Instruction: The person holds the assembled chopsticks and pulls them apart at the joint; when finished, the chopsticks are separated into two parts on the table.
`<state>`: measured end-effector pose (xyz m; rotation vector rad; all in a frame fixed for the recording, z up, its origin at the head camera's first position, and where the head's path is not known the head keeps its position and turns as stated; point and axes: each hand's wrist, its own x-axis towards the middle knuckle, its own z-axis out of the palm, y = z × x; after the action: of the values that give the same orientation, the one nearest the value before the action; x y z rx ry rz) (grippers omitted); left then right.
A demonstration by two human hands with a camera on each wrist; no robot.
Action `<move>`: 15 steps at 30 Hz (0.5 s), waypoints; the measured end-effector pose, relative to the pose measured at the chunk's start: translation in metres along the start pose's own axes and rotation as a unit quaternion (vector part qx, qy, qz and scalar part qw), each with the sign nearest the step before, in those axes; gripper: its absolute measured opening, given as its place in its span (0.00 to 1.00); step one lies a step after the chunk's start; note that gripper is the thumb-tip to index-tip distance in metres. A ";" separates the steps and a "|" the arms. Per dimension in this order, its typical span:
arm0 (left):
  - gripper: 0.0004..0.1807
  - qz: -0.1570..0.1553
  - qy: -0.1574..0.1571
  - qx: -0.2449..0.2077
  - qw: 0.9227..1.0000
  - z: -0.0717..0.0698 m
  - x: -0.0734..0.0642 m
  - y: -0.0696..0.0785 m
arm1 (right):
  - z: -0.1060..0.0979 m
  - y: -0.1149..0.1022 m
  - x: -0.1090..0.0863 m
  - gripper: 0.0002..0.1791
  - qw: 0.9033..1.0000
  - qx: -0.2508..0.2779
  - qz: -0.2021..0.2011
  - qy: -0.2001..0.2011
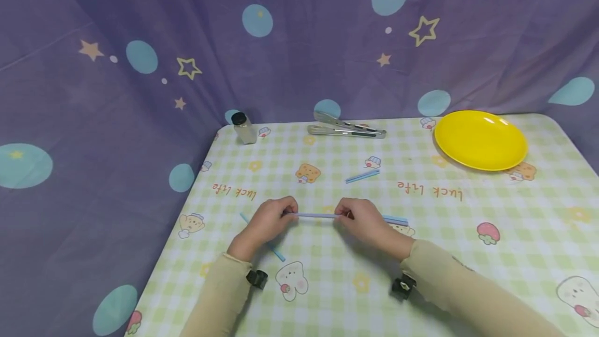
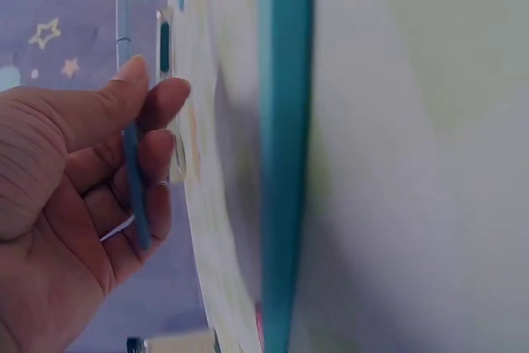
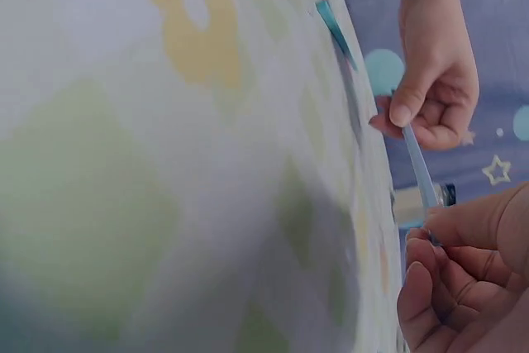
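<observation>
Both hands hold a thin, pale blue-purple straw-like strip (image 1: 316, 215) stretched level between them above the table. My left hand (image 1: 271, 220) pinches its left end between thumb and fingers. In the left wrist view, that end of the strip (image 2: 135, 179) runs down across the curled fingers. My right hand (image 1: 362, 220) pinches the other end, as the right wrist view also shows. Under the left wrist lies a teal strip (image 1: 278, 253), partly hidden by the hand. Several blue strips (image 1: 395, 220) lie beside the right hand, partly covered by it.
Farther back lies a pair of blue strips (image 1: 362, 176). Metal tongs (image 1: 348, 132) and a black-capped jar (image 1: 245, 129) stand along the back edge. A yellow plate (image 1: 481, 140) sits at the back right. The checked tablecloth (image 1: 327, 295) meets a purple curtain (image 1: 299, 56) behind.
</observation>
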<state>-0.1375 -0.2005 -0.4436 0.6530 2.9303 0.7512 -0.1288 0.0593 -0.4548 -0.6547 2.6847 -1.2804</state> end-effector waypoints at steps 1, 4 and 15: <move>0.06 0.009 -0.001 -0.009 1.000 0.002 0.001 0.002 | -0.004 0.002 -0.001 0.03 1.000 -0.001 -0.002 0.003; 0.05 0.033 -0.009 -0.037 0.999 0.006 0.005 0.009 | -0.016 0.008 -0.005 0.03 1.000 -0.005 0.000 0.010; 0.09 0.083 -0.046 -0.116 0.989 0.020 0.023 0.041 | -0.052 0.033 -0.024 0.02 0.999 -0.006 0.011 0.032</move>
<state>-0.1395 -0.1498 -0.4408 0.8892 2.6742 1.0292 -0.1325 0.1252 -0.4486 -0.5944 2.7455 -1.3027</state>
